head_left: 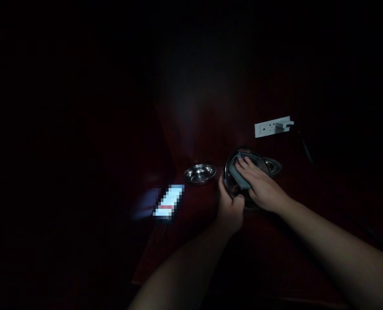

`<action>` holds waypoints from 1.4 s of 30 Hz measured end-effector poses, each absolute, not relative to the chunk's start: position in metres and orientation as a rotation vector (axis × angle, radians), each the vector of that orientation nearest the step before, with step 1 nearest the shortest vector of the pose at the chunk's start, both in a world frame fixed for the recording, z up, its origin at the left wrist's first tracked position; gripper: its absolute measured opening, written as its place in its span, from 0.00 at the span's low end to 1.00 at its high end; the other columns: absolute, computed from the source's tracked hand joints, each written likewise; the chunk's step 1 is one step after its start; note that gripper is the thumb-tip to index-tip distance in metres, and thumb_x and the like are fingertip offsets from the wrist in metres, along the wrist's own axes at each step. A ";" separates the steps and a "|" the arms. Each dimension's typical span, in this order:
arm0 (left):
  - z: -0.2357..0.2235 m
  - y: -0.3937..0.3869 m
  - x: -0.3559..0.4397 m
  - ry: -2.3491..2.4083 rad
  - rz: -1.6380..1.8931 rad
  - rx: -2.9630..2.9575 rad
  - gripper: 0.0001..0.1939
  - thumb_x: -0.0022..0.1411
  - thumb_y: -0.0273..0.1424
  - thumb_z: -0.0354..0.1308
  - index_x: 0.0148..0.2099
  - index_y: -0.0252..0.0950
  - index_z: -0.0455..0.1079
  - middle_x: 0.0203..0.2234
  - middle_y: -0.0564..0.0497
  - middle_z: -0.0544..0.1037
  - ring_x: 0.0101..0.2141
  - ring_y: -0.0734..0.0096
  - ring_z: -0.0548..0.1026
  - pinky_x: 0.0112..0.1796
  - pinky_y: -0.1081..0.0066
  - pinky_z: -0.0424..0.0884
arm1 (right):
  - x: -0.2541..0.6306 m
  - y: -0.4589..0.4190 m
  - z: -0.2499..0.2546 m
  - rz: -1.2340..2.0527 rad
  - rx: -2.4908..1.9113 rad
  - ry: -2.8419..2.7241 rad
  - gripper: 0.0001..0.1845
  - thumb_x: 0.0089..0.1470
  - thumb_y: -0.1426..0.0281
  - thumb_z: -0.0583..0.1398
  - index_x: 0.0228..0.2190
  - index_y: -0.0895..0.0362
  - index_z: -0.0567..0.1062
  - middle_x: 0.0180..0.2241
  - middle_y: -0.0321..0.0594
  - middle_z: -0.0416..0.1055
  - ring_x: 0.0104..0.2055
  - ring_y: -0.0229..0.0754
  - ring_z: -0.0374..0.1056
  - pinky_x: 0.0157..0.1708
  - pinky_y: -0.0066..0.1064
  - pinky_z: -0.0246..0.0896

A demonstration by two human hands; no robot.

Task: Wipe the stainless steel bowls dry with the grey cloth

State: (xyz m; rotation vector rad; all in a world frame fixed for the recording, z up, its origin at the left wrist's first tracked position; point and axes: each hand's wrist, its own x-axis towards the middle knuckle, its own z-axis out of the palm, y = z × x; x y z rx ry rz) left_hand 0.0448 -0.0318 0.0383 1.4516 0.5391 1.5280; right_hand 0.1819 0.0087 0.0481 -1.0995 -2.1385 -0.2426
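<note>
My left hand [230, 212] grips a round, shallow steel bowl [226, 172] by its lower left rim, thumb on the near side. The bowl is tilted up toward me. Across its inner face lies a grey-green textured cloth [239, 175], pressed down by my right hand [260, 183] with the fingers stretched over it. Part of the cloth and much of the bowl are hidden under that hand. A second shallow steel bowl [200, 174] sits on the dark red table to the left, apart from both hands.
Behind my right hand another steel dish [274, 166] partly shows. A lit, pixelated phone [169, 201] with a cable lies near the table's left edge. On the back wall is a white socket panel [267, 128] with a plug and cord. Deep darkness hides the surroundings.
</note>
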 end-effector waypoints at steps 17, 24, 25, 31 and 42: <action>0.037 -0.017 0.028 0.895 1.645 1.463 0.36 0.58 0.26 0.52 0.65 0.37 0.42 0.57 0.45 0.64 0.56 0.64 0.63 0.57 0.64 0.57 | 0.188 0.012 0.029 0.274 -1.073 -2.239 0.32 0.42 0.81 0.51 0.50 0.52 0.70 0.56 0.38 0.63 0.62 0.47 0.53 0.61 0.51 0.44; 0.035 -0.015 0.025 0.973 1.677 1.490 0.32 0.62 0.38 0.51 0.65 0.37 0.45 0.57 0.44 0.64 0.56 0.63 0.63 0.57 0.64 0.57 | 0.172 -0.007 0.041 1.035 -0.807 -1.889 0.17 0.50 0.68 0.56 0.41 0.54 0.77 0.46 0.39 0.74 0.50 0.49 0.68 0.56 0.48 0.56; 0.035 -0.015 0.025 0.978 1.673 1.504 0.32 0.62 0.38 0.50 0.65 0.37 0.46 0.57 0.43 0.64 0.56 0.63 0.63 0.57 0.64 0.56 | 0.169 -0.010 0.042 1.152 -0.792 -1.762 0.17 0.48 0.67 0.57 0.40 0.55 0.77 0.45 0.40 0.75 0.49 0.50 0.69 0.55 0.47 0.58; 0.032 -0.016 0.028 0.889 1.604 1.583 0.28 0.64 0.39 0.47 0.63 0.36 0.48 0.57 0.43 0.64 0.56 0.63 0.63 0.58 0.63 0.55 | 0.155 -0.019 0.041 1.439 -0.707 -1.183 0.16 0.46 0.66 0.59 0.39 0.55 0.77 0.40 0.43 0.77 0.46 0.50 0.71 0.51 0.46 0.62; 0.035 -0.027 0.035 0.750 1.500 1.606 0.31 0.61 0.36 0.52 0.64 0.37 0.48 0.58 0.44 0.64 0.57 0.60 0.62 0.58 0.60 0.56 | 0.179 -0.003 0.061 1.085 -0.629 -1.358 0.24 0.57 0.59 0.46 0.48 0.55 0.70 0.44 0.45 0.75 0.50 0.50 0.69 0.56 0.49 0.57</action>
